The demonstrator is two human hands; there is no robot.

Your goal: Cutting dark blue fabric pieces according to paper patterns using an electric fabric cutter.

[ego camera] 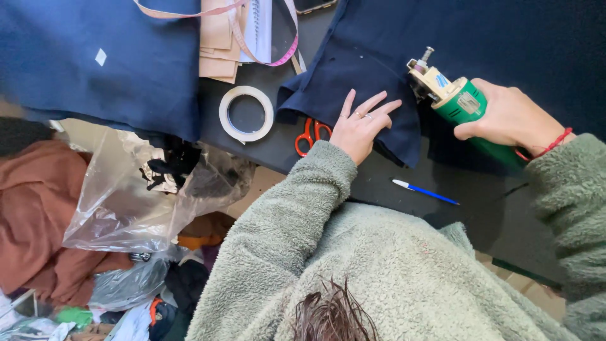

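- Head view: the left hand [360,126] lay flat, fingers spread, pressing the navy blue woven fabric piece [379,69] onto the dark surface [379,183].
- The right hand [508,117] was clenched around the green-bodied electric rotary fabric cutter [457,101], its head on the cloth just beside the left fingertips.
- Judged step: cutting in progress; the next move called for keeping the fingers out of the blade's way.
- Nearby lay orange-handled scissors [310,136], half under the fabric, a white tape roll [246,113] and a blue pen [424,191].

Dark table [391,189] bears navy cloth [505,38], tape roll [246,113], orange scissors [309,136], blue pen [426,191], cardboard pieces [218,47].
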